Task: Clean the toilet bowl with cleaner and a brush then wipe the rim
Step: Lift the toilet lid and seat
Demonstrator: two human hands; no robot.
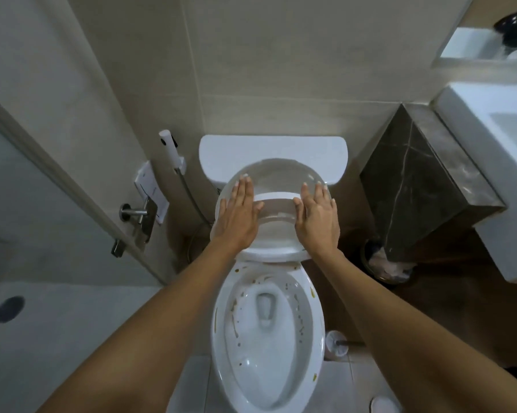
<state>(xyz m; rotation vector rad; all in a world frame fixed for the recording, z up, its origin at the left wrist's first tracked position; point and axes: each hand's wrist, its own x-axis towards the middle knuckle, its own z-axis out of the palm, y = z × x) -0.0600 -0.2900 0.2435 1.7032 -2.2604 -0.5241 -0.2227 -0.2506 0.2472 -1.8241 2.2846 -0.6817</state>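
The white toilet bowl point(218, 338) stands below me with brown and yellow stains on its rim and inner wall. Its seat and lid point(278, 177) are raised against the cistern point(272, 147). My left hand point(236, 216) lies flat on the left side of the raised seat, fingers straight. My right hand point(315, 216) lies flat on the right side, fingers straight too. A white toilet brush holder with a dark handle point(337, 344) sits on the floor right of the bowl. No cleaner bottle is in view.
A bidet sprayer point(171, 150) hangs on the left wall above a metal door handle point(138, 219). A dark marble cabinet point(421, 186) and a white basin point(489, 150) stand at the right, with a waste bin point(385, 263) below. A white round object point(384, 405) lies at the bottom right.
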